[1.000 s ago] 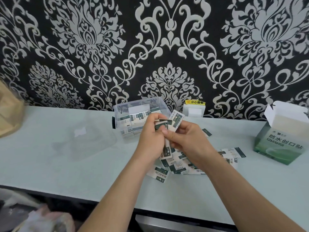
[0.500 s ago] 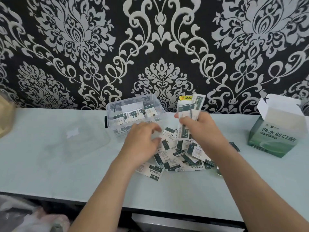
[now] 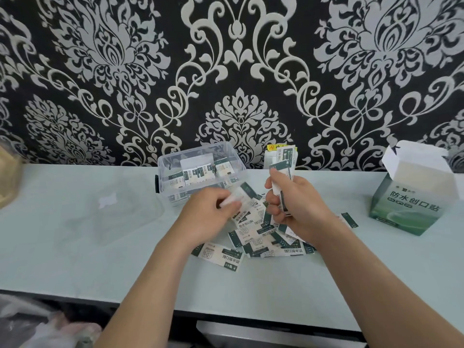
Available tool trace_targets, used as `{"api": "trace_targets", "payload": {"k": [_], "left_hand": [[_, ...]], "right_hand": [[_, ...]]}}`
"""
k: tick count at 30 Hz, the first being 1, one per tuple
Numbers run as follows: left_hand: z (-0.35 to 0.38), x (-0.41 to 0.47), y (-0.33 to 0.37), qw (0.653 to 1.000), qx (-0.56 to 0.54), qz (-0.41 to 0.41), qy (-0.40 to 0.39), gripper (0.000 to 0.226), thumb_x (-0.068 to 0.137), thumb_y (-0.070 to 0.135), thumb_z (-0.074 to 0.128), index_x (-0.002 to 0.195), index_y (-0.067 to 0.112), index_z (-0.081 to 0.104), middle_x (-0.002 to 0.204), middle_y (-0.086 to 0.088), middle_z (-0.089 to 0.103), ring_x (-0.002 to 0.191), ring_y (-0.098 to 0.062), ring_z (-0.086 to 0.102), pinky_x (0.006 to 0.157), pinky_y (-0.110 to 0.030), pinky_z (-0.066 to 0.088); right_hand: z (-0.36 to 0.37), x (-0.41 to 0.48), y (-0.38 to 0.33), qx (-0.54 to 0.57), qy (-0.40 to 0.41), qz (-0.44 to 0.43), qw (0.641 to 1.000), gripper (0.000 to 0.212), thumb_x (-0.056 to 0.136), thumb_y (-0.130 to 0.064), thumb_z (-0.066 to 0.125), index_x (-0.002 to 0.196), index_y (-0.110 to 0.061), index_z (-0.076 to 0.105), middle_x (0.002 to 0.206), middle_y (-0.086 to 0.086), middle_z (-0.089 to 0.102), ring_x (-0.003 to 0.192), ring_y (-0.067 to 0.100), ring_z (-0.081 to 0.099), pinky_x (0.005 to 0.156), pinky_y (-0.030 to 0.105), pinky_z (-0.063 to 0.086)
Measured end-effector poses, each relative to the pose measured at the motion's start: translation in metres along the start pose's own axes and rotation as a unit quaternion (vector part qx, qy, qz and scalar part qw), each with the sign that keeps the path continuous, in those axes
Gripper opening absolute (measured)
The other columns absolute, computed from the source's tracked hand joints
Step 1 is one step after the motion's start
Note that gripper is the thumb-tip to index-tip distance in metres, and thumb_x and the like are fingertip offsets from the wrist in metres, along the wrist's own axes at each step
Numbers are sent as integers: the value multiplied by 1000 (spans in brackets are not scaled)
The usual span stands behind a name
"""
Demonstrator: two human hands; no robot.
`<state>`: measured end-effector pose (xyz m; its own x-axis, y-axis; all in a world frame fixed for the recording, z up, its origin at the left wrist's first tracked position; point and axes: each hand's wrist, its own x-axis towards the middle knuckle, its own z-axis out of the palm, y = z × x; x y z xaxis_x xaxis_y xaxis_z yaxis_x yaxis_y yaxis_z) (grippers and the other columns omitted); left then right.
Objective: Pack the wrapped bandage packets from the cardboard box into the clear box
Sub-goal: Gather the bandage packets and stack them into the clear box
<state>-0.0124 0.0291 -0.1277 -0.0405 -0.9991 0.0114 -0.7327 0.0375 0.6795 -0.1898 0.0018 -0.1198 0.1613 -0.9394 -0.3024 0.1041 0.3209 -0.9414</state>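
Note:
A clear box [image 3: 165, 163] stands at the back of the table with several white-and-green bandage packets inside. In front of it a loose pile of bandage packets [image 3: 261, 237] lies on the table. My right hand [image 3: 298, 209] grips an upright stack of packets [image 3: 283, 163] just right of the clear box. My left hand [image 3: 208, 217] pinches one blurred packet [image 3: 238, 197] above the pile, close to the clear box's front wall. The green cardboard box [image 3: 406, 209] stands open at the far right.
The clear lid [image 3: 110, 209] lies flat left of the clear box. A stray packet [image 3: 349, 219] lies near the cardboard box. A small white socket box with a yellow label [image 3: 272, 153] sits against the patterned wall. A tan bag [image 3: 7, 182] is at the left edge.
My hands parted: the right one lifted the stack up and to the right, then lowered slightly. The left one dropped to the pile and now lifts one packet.

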Motion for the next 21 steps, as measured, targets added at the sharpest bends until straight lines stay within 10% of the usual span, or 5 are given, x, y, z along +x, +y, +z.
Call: {"api": "trace_targets", "payload": {"k": [8,11,16,21], "left_hand": [[17,-3,24,973,-229,-10,6,25,103,19,42,95,17,66,72,-2,63,68,-17,56,69,-35,46],[18,0,19,984,-174,1,37,15,98,19,53,104,23,67,83,17,65,74,-13,60,75,-28,49],[29,6,2,986,156,-8,62,37,94,35,57,128,20,54,120,0,61,114,-21,51,95,-35,42],[42,17,3,983,162,-42,81,40,87,32,68,121,17,55,115,-3,63,109,-24,53,86,-33,41]], "right_hand": [[27,-9,11,-97,-68,-83,989,26,98,-34,54,81,-14,52,57,-1,38,46,9,32,38,19,26],[24,-8,6,-103,14,-109,989,32,102,-34,45,84,-16,64,56,-1,54,49,10,45,41,19,36],[-1,-1,-1,-4,101,-81,992,31,102,-29,45,92,-7,64,93,14,74,79,26,68,74,37,56],[-3,-4,-5,157,43,-49,985,22,103,-17,44,95,-4,61,92,14,75,93,30,72,81,41,57]]}}
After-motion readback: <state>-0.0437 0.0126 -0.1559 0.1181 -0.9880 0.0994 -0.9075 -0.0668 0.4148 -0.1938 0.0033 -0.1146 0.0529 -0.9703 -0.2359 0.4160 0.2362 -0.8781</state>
